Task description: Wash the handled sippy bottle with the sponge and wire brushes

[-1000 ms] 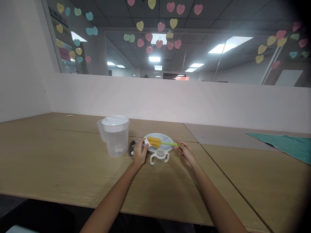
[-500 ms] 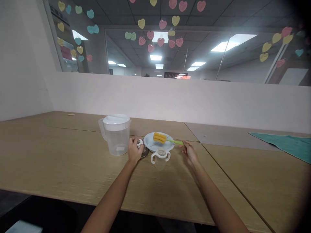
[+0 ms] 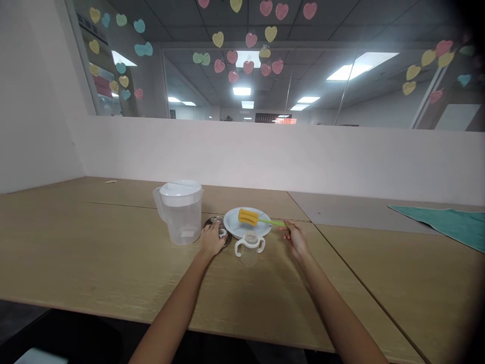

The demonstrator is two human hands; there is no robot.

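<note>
My right hand (image 3: 297, 240) is closed around the light green handle (image 3: 273, 222) of a sponge brush. Its yellow sponge head (image 3: 248, 217) lies over a white plate (image 3: 231, 226). To the left, my left hand (image 3: 212, 239) is low over a small dark round dish (image 3: 228, 240), fingers closed about a white ring-shaped piece (image 3: 223, 233); some fingertips are hidden. A small clear piece (image 3: 215, 220) shows behind those fingers in the dish. In front of the plate, between my hands, stands a clear baby bottle (image 3: 249, 255) with a white two-handled collar (image 3: 261, 245).
A clear plastic pitcher (image 3: 184, 220) with a white lid stands left of my left hand. Teal cloth (image 3: 447, 222) lies at the far right of the wooden table (image 3: 113, 253). A low wall (image 3: 265, 156) with a window above runs behind.
My left hand has lowered with the white piece toward the dark dish, and the clear piece there now shows. My right hand and the sponge brush stay nearly where they were.
</note>
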